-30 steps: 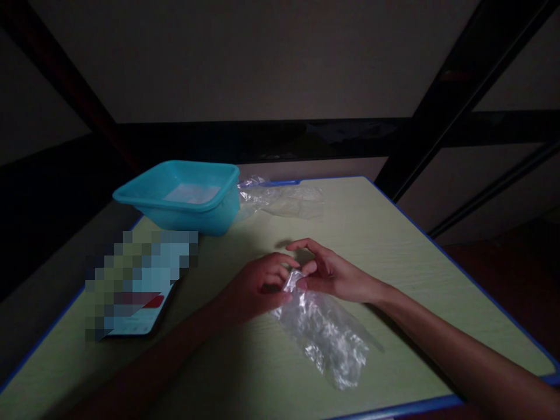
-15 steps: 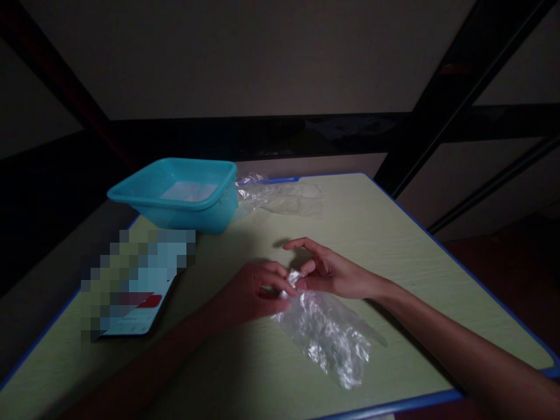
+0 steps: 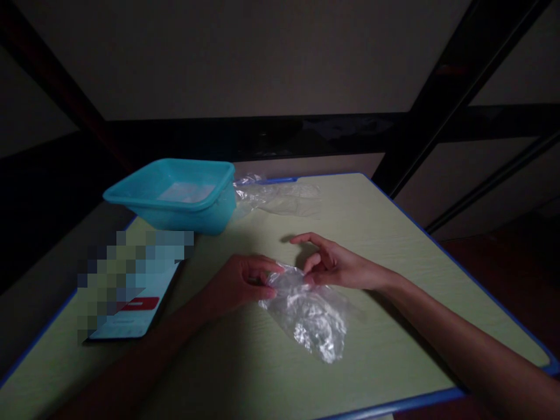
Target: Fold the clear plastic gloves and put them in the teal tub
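A clear, crinkled plastic bag (image 3: 312,318) hangs between my two hands, low over the table. My left hand (image 3: 247,283) pinches its upper left edge between thumb and fingers. At the upper right edge, my right hand (image 3: 335,262) grips the film with the thumb and curled fingers, while its index finger points out to the left. The bag's mouth is spread between the two pinches, and its lower part droops toward the front of the table. Nothing solid shows inside the bag.
A turquoise plastic basin (image 3: 192,216) with something whitish inside stands at the back left. Beside it lies another clear plastic bag (image 3: 284,201). A tablet or phone (image 3: 151,309), partly blurred out, rests at the left. The pale table (image 3: 380,221) has a blue edge.
My hands have moved apart, the left one to the left and slightly up. The bag's top edge is now stretched wider, and its lower end has shifted up and left.
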`<action>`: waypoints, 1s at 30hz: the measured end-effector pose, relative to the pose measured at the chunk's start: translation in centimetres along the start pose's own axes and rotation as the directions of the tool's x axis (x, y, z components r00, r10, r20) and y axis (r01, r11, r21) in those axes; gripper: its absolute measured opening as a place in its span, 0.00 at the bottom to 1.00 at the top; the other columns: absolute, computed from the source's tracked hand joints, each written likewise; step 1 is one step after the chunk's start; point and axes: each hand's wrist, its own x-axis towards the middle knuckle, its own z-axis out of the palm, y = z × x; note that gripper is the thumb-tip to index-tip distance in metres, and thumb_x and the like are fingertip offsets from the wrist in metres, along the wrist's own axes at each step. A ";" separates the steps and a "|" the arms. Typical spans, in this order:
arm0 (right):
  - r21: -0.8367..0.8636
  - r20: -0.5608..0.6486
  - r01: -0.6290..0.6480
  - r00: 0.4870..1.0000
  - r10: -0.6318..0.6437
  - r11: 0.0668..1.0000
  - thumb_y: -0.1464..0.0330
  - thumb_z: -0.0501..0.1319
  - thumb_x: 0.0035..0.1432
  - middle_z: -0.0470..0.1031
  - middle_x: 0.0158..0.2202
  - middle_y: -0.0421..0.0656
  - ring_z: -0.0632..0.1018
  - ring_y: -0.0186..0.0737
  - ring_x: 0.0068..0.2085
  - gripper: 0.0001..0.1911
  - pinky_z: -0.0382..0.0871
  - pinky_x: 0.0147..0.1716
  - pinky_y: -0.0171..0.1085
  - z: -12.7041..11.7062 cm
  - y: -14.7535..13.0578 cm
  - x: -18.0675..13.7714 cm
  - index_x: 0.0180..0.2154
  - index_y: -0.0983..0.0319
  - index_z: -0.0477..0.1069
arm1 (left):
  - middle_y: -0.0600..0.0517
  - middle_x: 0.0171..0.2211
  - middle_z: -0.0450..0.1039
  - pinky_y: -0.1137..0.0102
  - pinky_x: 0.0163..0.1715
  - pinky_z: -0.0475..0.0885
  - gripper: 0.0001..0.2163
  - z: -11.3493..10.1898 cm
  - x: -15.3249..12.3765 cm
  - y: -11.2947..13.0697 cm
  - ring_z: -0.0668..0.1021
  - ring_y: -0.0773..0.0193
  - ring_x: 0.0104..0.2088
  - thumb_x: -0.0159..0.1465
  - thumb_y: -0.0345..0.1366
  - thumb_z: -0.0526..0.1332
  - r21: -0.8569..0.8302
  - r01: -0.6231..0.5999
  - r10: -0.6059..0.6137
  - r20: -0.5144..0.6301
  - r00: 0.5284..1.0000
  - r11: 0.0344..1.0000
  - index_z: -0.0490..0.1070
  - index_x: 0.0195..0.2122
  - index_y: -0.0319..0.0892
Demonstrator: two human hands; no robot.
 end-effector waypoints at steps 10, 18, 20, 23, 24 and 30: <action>-0.051 -0.032 -0.049 0.998 0.047 0.998 0.79 0.60 0.49 0.71 0.25 0.35 0.70 0.26 0.23 0.34 0.64 0.21 0.28 -1.8 -0.8 -0.7 0.56 0.66 0.47 | 0.58 0.18 0.70 0.76 0.22 0.65 0.19 -0.7 0.0 0.5 0.70 0.70 0.21 0.38 0.30 0.67 -0.045 0.073 -0.077 -0.077 0.994 0.996 0.76 0.35 0.37; -0.034 -0.045 -0.128 0.991 0.127 0.991 0.77 0.65 0.46 0.71 0.28 0.35 0.73 0.27 0.26 0.41 0.68 0.26 0.29 -2.5 -1.4 -1.7 0.58 0.64 0.47 | 0.56 0.20 0.72 0.73 0.25 0.67 0.19 -1.2 -0.1 0.4 0.73 0.67 0.23 0.41 0.31 0.67 0.005 0.062 -0.060 -0.158 0.986 0.998 0.75 0.37 0.37; -0.038 -0.062 -0.151 0.987 0.149 0.988 0.78 0.66 0.45 0.72 0.28 0.35 0.73 0.27 0.26 0.42 0.70 0.26 0.30 -2.7 -1.4 -1.8 0.58 0.63 0.47 | 0.56 0.20 0.72 0.72 0.25 0.68 0.19 -1.2 -0.1 0.4 0.74 0.66 0.23 0.41 0.32 0.67 0.009 0.063 -0.061 -0.155 0.986 0.998 0.75 0.37 0.37; -0.050 -0.097 -0.190 0.978 0.185 0.980 0.77 0.66 0.45 0.72 0.26 0.34 0.73 0.28 0.24 0.41 0.70 0.25 0.30 -3.1 -1.5 -2.0 0.57 0.64 0.48 | 0.56 0.20 0.73 0.72 0.26 0.68 0.19 -1.2 -0.1 0.5 0.74 0.66 0.23 0.41 0.31 0.67 0.014 0.073 -0.070 -0.160 0.985 0.997 0.75 0.37 0.37; -0.055 -0.106 -0.198 0.976 0.192 0.979 0.77 0.66 0.45 0.72 0.25 0.34 0.73 0.28 0.24 0.41 0.70 0.24 0.30 -3.2 -1.6 -2.1 0.57 0.65 0.48 | 0.57 0.20 0.72 0.73 0.25 0.68 0.19 -1.2 -0.1 0.5 0.74 0.67 0.23 0.41 0.31 0.67 0.012 0.076 -0.074 -0.161 0.984 0.997 0.75 0.38 0.37; -0.109 -0.120 -0.156 0.982 0.143 0.982 0.78 0.65 0.44 0.73 0.27 0.35 0.74 0.29 0.27 0.40 0.69 0.28 0.32 -3.7 -1.8 -2.3 0.56 0.64 0.50 | 0.54 0.23 0.75 0.71 0.27 0.69 0.21 -1.3 0.0 0.3 0.75 0.65 0.25 0.40 0.31 0.67 0.010 0.092 -0.089 -0.158 0.983 0.996 0.75 0.38 0.35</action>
